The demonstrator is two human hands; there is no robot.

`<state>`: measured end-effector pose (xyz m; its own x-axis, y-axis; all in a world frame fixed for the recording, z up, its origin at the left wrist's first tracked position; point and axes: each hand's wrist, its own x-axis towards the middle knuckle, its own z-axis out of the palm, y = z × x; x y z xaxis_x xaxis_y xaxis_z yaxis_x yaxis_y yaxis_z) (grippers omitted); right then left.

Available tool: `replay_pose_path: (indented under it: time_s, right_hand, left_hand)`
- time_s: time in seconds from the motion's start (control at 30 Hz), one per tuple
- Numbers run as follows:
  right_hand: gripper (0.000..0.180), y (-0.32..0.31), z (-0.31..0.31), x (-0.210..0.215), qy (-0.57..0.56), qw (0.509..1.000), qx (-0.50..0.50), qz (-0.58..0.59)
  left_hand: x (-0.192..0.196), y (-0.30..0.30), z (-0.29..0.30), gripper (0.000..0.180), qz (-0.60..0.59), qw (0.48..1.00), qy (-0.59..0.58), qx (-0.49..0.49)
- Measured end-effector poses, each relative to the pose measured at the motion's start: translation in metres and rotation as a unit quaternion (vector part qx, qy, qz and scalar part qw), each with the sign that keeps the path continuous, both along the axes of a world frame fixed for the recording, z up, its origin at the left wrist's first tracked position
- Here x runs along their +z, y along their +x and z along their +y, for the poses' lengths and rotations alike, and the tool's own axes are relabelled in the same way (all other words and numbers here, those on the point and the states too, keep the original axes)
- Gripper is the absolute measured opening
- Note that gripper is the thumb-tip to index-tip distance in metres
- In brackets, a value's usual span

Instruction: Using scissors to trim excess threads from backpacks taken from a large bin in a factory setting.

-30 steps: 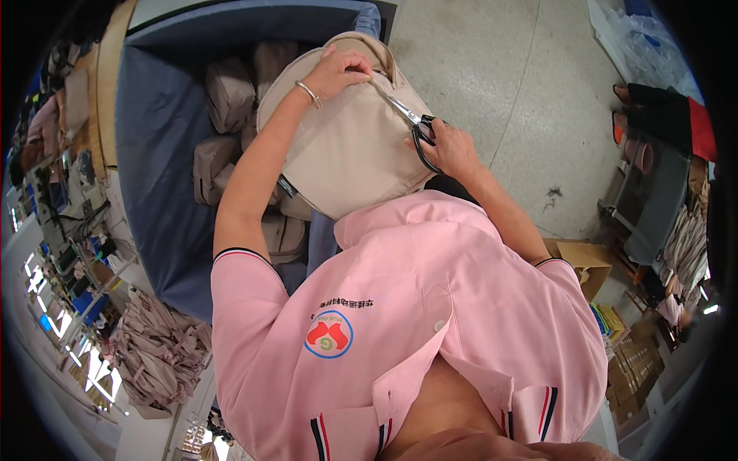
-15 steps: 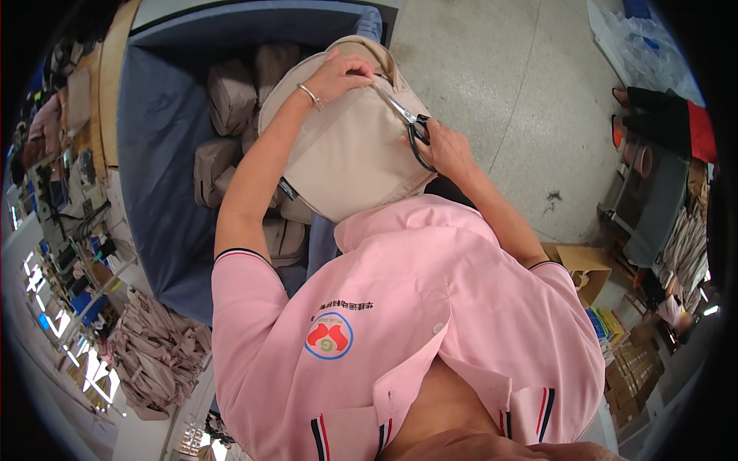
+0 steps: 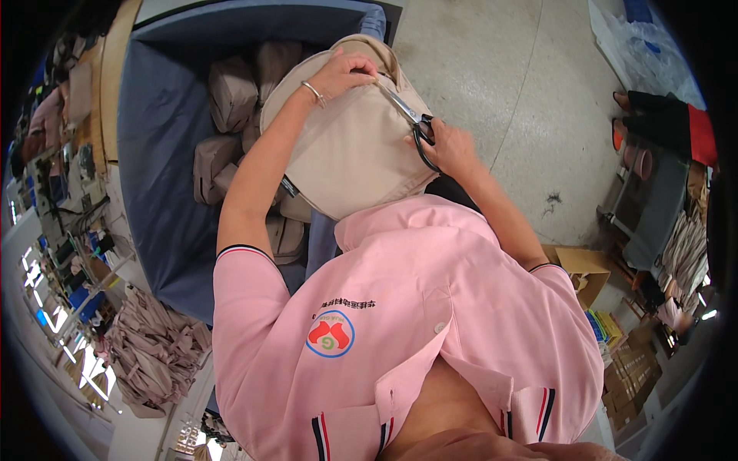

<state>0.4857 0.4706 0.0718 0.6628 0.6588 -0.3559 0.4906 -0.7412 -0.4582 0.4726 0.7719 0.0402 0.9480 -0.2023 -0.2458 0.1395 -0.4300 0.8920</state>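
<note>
A rounded beige fabric bag (image 3: 350, 157) lies in front of me, partly over the edge of a blue cloth-lined bin. My left hand (image 3: 342, 75) rests on its far part, thumb and fingertips pinched together by the seam. What they pinch is too small to make out. From the right, my right hand (image 3: 453, 150) grips the black handles of a pair of scissors (image 3: 401, 106). The metal blades slant up and left across the bag, their tips right beside my left fingertips. A small dark tag (image 3: 289, 187) sticks out at the bag's lower left edge.
Several similar bags (image 3: 233, 96) lie inside the blue bin (image 3: 157, 161) at left. Piled beige fabric (image 3: 150, 353) sits at lower left. An open cardboard box (image 3: 582, 269) stands on the floor at right. Part of a person in dark trousers (image 3: 657, 127) shows at far right.
Both hands, the scissors and the bag have shifted only slightly to the right. The pinch and the scissors grip look the same.
</note>
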Motion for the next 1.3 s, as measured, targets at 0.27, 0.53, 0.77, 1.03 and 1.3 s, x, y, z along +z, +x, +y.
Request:
replay_pose_path:
  time_s: [0.27, 0.53, 0.77, 1.03, 1.3]
  right_hand:
    - [0.062, -0.004, -0.002, -0.014, 0.053, 0.995, -0.073, 0.033]
    - [0.048, 0.004, -0.006, -0.039, 0.144, 0.984, -0.061, 0.084]
    - [0.042, 0.013, -0.003, -0.051, 0.204, 0.961, -0.072, 0.172]
    - [0.046, 0.022, -0.004, -0.082, 0.212, 0.947, -0.068, 0.233]
    - [0.048, 0.016, -0.005, -0.043, 0.184, 0.873, -0.145, 0.429]
  left_hand:
    - [-0.007, -0.004, -0.002, 0.011, -0.033, 0.998, 0.054, 0.007]
    - [0.028, -0.103, -0.064, 0.030, -0.219, 0.805, 0.144, 0.532]
    - [-0.040, -0.273, -0.210, 0.031, -0.011, 0.582, 0.029, 0.813]
    - [-0.049, -0.268, -0.236, 0.027, -0.089, 0.370, -0.315, 0.869]
    - [0.082, -0.261, -0.207, 0.013, -0.259, 0.495, -0.147, 0.816]
